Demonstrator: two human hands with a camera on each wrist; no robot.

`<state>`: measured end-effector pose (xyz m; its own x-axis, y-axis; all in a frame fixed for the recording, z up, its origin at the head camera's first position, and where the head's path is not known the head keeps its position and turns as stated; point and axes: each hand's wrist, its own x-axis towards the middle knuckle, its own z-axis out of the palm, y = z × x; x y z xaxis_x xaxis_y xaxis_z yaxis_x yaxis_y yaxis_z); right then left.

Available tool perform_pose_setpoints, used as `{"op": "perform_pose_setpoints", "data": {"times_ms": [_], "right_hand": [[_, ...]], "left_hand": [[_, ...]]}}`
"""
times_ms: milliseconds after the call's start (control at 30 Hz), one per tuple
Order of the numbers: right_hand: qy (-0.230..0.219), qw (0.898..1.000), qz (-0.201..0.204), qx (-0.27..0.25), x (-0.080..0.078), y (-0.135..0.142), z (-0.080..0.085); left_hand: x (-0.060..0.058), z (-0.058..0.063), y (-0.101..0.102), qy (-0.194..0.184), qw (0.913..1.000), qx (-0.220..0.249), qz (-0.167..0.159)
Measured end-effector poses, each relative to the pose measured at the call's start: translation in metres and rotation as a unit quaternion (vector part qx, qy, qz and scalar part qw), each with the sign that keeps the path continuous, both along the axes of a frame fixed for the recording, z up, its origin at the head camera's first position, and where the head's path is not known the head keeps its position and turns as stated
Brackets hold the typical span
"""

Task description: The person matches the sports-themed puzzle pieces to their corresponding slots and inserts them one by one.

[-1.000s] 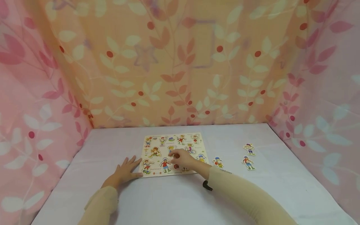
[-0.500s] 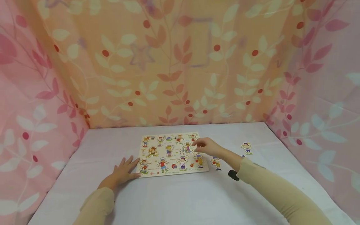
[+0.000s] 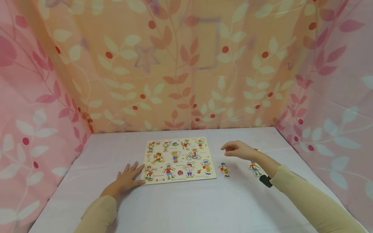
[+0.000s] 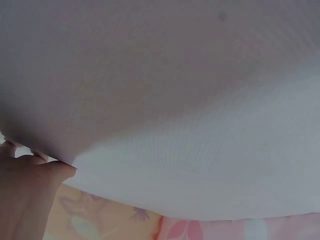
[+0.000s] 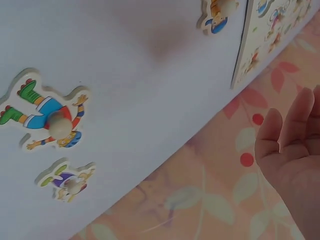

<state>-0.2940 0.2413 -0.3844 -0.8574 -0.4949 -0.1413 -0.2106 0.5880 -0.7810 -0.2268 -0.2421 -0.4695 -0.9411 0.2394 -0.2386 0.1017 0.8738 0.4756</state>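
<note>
A wooden puzzle board (image 3: 180, 160) printed with sporty children lies on the white table. My left hand (image 3: 128, 178), fingers spread, rests at its left edge; in the left wrist view that hand (image 4: 37, 175) shows with its thumb along an edge. To the right of the board my right hand (image 3: 239, 150) hovers with loosely bent fingers and nothing between them. Below it lies a knobbed puzzle piece of a child in a blue cap (image 3: 224, 170). A roller-skater piece (image 5: 52, 117) and a smaller purple-trousered piece (image 5: 67, 181) lie farther right, partly covered by the right forearm in the head view.
Floral curtains (image 3: 180, 64) enclose the table at the back and on both sides. The white tabletop (image 3: 175, 207) stretches in front of the board. A black band (image 3: 265, 181) sits at the right wrist.
My right hand has moved right, from over the board to past its right edge, uncovering the figures there. The left hand has stayed at the board's left edge.
</note>
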Motion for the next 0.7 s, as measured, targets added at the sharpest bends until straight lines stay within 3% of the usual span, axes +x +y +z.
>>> {"op": "perform_pose_setpoints", "data": {"times_ms": [400, 700], "right_hand": [[-0.005, 1.0, -0.005, -0.004, 0.006, 0.043, 0.0], [-0.015, 0.999, -0.044, 0.008, 0.011, 0.07, -0.007]], "left_hand": [[0.002, 0.007, 0.004, -0.001, 1.0, -0.001, 0.001], [0.002, 0.006, 0.004, -0.001, 1.0, -0.002, 0.0]]}}
